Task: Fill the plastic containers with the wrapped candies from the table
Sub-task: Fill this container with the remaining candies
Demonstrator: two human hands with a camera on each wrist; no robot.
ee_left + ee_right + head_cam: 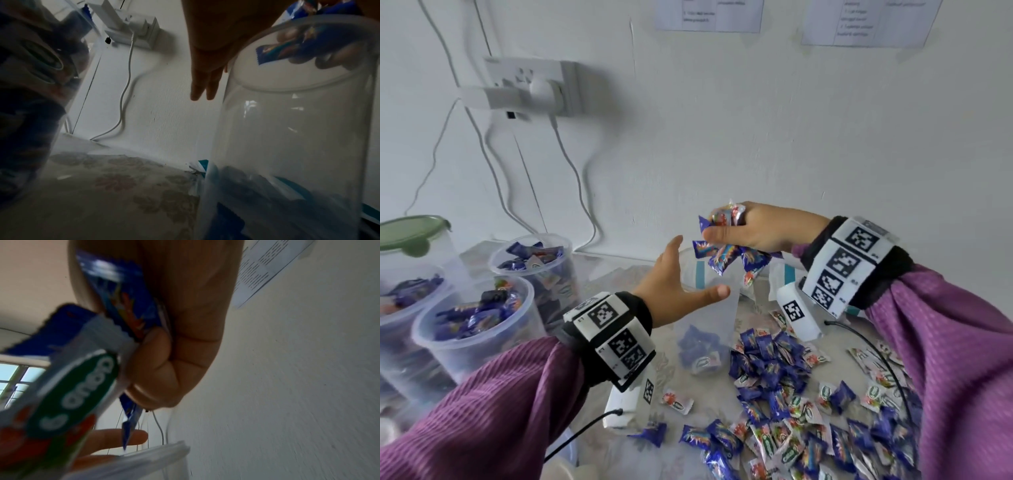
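A clear plastic container (722, 318) stands mid-table with a few blue wrapped candies at its bottom. My right hand (736, 233) hovers just above its rim and grips a bunch of wrapped candies (726, 255), blue ones and white ones. The right wrist view shows the same bunch of candies (72, 386) in my right hand (174, 340), over the container rim (144, 457). My left hand (688, 274) is open beside the container's left rim, fingers straight, thumb spread across its front. In the left wrist view the left fingers (203, 81) lie along the container (287, 129).
Three clear tubs (476, 315) filled with candies stand at the left, with a green-lidded box (410, 233) behind them. A large pile of loose candies (791, 394) covers the table at front right. A socket with cables (534, 85) hangs on the wall.
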